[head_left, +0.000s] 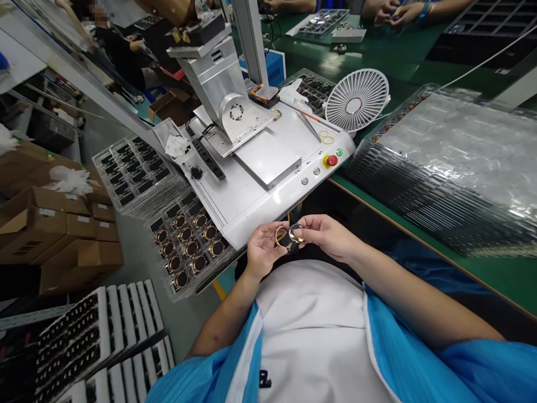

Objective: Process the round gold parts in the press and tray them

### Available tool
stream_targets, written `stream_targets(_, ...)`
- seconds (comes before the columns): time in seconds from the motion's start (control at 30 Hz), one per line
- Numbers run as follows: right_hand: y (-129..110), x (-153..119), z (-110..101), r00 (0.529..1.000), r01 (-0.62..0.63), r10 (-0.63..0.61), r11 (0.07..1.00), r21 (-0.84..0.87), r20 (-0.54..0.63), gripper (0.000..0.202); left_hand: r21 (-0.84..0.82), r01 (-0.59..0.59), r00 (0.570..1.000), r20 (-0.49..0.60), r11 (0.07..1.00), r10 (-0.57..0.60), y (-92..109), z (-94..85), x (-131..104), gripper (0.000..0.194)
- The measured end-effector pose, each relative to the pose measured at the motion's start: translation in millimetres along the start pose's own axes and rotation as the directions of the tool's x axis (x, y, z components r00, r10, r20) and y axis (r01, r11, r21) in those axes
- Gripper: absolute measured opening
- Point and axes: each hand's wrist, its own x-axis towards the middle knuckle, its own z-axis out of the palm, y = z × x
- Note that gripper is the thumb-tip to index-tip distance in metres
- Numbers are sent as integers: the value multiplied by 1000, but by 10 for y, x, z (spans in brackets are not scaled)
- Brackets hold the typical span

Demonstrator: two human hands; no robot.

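In front of my belly, my left hand (pixel 263 249) pinches a gold ring-shaped watch case (pixel 282 237) at its edge, fingers curled round it. Right beside it, my right hand (pixel 329 236) grips a small round part (pixel 296 233), dark in the middle with a shiny gold and silver rim, between thumb and fingers. The two parts are very close; whether they touch I cannot tell. Just beyond my hands is the front edge of a white machine (pixel 251 215) with a raised metal fixture (pixel 237 117) and a flat metal plate (pixel 268 157).
A clear tray (pixel 188 240) of round gold-rimmed parts lies left of the machine, near another tray stack (pixel 134 173). A red stop button (pixel 331 161) and a white fan (pixel 356 101) are at the machine's right. Stacked plastic trays (pixel 457 162) fill the right bench. Co-workers' hands (pixel 398 12) are across it.
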Motion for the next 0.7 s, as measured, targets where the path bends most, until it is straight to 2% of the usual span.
stream_targets(0.13, 65, -26, 139, 998, -24, 26, 999, 44, -56, 45, -6, -10, 1000, -3, 1000, 9, -51, 13, -30, 60)
stream_targets(0.3, 93, -73, 278, 983, 119, -120, 993, -21, -138, 46, -14, -42, 999, 3, 999, 42, -95, 8, -80, 63)
stream_targets(0.43, 87, -82, 315, 978, 155, -169, 981, -112, -122, 40, 21, -34, 999, -38, 999, 35, -127, -9, -95, 66)
stream_targets(0.7, 75, -57, 332, 983, 138, -151, 983, -124, -104, 39, 44, -15, 999, -48, 999, 17, -179, -48, -139, 65)
